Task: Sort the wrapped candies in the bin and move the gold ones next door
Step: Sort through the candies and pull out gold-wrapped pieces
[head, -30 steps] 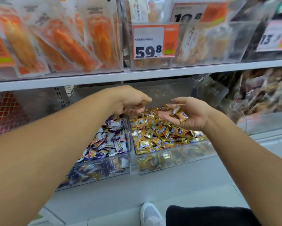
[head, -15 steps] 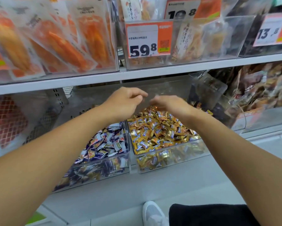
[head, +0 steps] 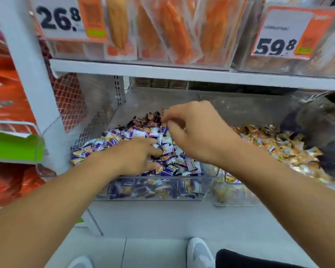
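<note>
The purple candies [head: 143, 136] filled the left bin [head: 149, 190] on the lower shelf [head: 162, 215], and the gold candies [head: 278, 149] lay heaped in the right bin [head: 234, 192] just beside it, the two clear bins standing side by side. A few orange-gold wrappers showed among the purple ones, so the step in hand looked like the search: picking strays out of the purple heap. The left hand [head: 137, 155] lay palm down on the heap, its fingers [head: 153, 151] spread and fairly straight, pressing into the wrappers and gripping nothing that could be seen. The right hand [head: 193, 132] hovered above the far part of the same heap, its fingers [head: 174, 115] curled down with the tips drawn close together as for a pinch; motion blur made it impossible to tell whether a candy was caught between them or the tips were merely closing on one. The next move probably called for a small, sure pinch on a single gold piece, a lift clear of its neighbours, and a short carry rightward over the bin wall to drop it on the gold heap, while the left hand raked the purple ones aside to bare more. Above, price tags [head: 277, 33] hung on the upper bins.
</note>
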The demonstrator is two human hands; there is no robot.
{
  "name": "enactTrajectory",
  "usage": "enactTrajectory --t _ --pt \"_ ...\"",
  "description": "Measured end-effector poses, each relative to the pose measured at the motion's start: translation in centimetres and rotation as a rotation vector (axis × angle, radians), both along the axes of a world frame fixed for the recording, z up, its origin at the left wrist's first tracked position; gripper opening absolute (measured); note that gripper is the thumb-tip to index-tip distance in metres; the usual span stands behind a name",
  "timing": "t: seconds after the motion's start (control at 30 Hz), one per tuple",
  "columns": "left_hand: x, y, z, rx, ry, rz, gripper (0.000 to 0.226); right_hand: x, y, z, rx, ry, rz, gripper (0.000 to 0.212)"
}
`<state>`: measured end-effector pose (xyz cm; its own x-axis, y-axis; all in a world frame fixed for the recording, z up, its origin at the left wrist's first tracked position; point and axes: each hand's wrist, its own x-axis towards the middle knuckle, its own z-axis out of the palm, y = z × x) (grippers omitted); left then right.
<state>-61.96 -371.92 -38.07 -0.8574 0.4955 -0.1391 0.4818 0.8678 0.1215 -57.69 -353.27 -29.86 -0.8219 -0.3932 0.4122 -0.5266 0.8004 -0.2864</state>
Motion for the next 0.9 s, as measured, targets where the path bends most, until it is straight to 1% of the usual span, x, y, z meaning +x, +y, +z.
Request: enactTrajectory --t 0.03,0.1,0.13,0.17,0.2,0.23,0.27,0.3,0.37,0.4,0.43,0.47,0.5,0.57,0.63,0.7,0.73,0.77,0.8,0.83,0.87,0.9 --pt "-0.3 -0.2 0.0 -0.001 -0.013 0.001 0.048 -0.9 -1.6 -0.6 0.022 -0.103 -0.028 0.021" --pt "-0.9 -0.9 0.2 -0.021 0.037 0.023 0.034 -3.3 -3.4 -1.6 0.09 -0.38 -0.178 0.024" --pt "-1.1 -1.3 0.3 -0.047 0.066 0.03 0.029 -4.4 -3.7 -1.8 0.122 -0.519 -0.262 0.032" --pt "-1.3 -1.8 0.3 -0.057 0.081 0.039 0.026 -5.3 -3.8 -1.7 0.078 -0.642 -0.318 0.044" --pt "-1.5 -2.4 0.3 -0.045 0.081 0.056 0.023 -5.7 -3.8 -1.3 -0.047 -0.755 -0.341 0.054" --pt "-1.8 -3.1 0.4 -0.026 0.072 0.082 0.019 -6.5 -3.7 -1.1 -0.186 -0.804 -0.327 0.06" --pt "-1.8 -3.8 0.5 -0.009 0.061 0.113 0.014 -7.2 -3.7 -1.0 -0.287 -0.813 -0.326 0.062" --pt "-1.8 -4.5 0.7 0.004 0.054 0.142 0.011 -7.6 -3.8 -1.0 -0.343 -0.83 -0.332 0.063" --pt "-1.5 -5.7 1.0 0.053 0.056 0.162 0.007 -8.1 -4.0 -1.6 -0.504 -1.001 -0.407 0.071" --pt "-1.2 -6.1 1.2 0.103 0.058 0.166 0.008 -8.3 -4.3 -2.1 -0.569 -1.088 -0.443 0.075" --pt "-0.9 -6.5 1.4 0.163 0.058 0.178 0.012 -8.4 -4.6 -2.6 -0.617 -1.133 -0.454 0.078" --pt "-0.6 -6.8 1.6 0.211 0.073 0.202 0.017 -8.7 -4.9 -3.2 -0.655 -1.14 -0.43 0.081" --pt "-0.3 -7.1 1.8 0.245 0.104 0.234 0.024 -9.0 -5.1 -3.6 -0.648 -1.112 -0.381 0.084" --pt "-0.1 -7.8 2.3 0.303 0.192 0.312 0.031 -9.0 -5.8 -3.4 -0.649 -1.077 -0.243 0.084" --pt "0.0 -8.5 2.6 0.371 0.275 0.408 0.032 -8.2 -6.3 -2.4 -0.659 -1.13 -0.079 0.075" --pt "0.3 -8.8 2.6 0.411 0.31 0.474 0.029 -7.6 -6.4 -1.1 -0.607 -1.134 0.045 0.065" --pt "0.5 -8.7 2.6 0.414 0.299 0.477 0.025 -7.6 -6.2 -0.4 -0.523 -1.069 0.042 0.061" --pt "0.7 -8.6 2.4 0.421 0.269 0.468 0.021 -7.9 -5.9 0.1 -0.386 -0.943 -0.005 0.057" --pt "1.0 -8.3 2.3 0.437 0.219 0.449 0.018 -8.2 -5.6 0.6 -0.201 -0.761 -0.063 0.049" --pt "1.2 -8.1 2.1 0.453 0.165 0.418 0.019 -8.6 -5.2 0.8 0.024 -0.555 -0.103 0.04" --pt "1.2 -7.8 1.9 0.454 0.133 0.366 0.024 -9.1 -4.9 0.7 0.23 -0.402 -0.117 0.03" --pt "1.2 -7.6 1.6 0.429 0.122 0.311 0.032 -9.4 -4.6 0.3 0.379 -0.342 -0.123 0.023"
